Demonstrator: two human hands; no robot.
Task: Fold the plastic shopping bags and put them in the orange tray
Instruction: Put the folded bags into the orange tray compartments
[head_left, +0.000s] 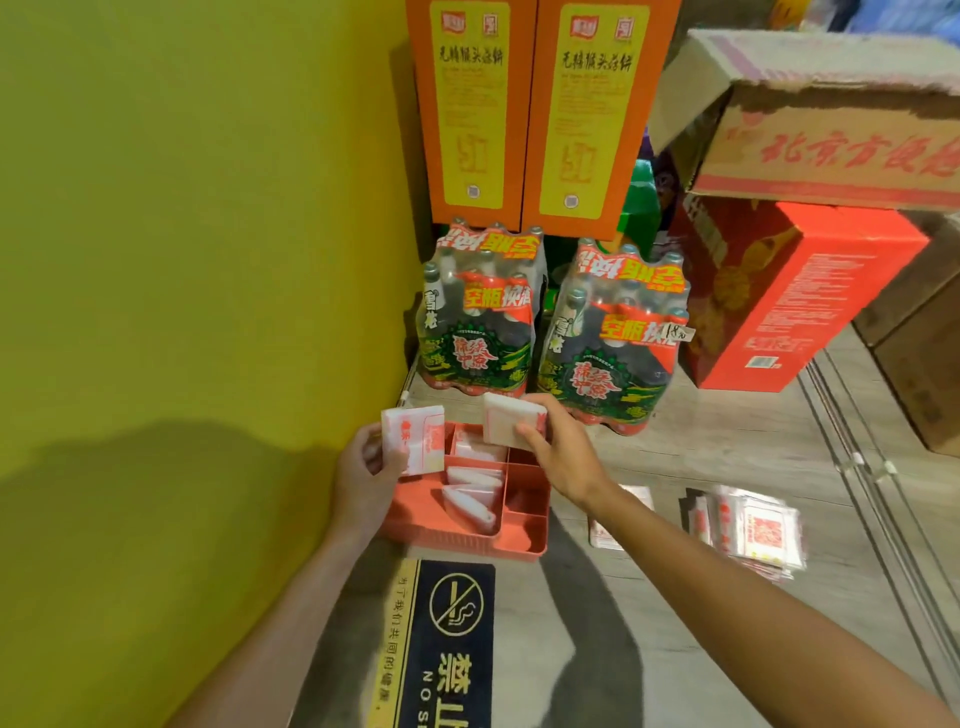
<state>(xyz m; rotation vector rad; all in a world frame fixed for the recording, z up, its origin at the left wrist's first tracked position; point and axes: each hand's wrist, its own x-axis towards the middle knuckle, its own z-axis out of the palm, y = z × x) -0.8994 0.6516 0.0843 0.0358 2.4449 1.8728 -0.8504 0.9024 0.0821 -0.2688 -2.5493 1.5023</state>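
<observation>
folded plastic bags, one in each hand: the left hand (366, 470) grips a folded bag (413, 439) over the orange tray's (467, 543) left edge, and the right hand (558, 447) pinches another folded bundle (511, 426) above its far compartments. more folded bags (472, 493) lie inside the tray. unfolded bags (753, 530) sit stacked on the counter to the right, bottle packs (608, 338) behind.

The left hand (363, 467) is gripping one folded white-and-red plastic bag (414, 439), the right hand (558, 452) is pinching another folded white plastic bag (511, 423), both above the compartmented orange plastic tray (519, 551) holding folded bags (472, 493).
</observation>
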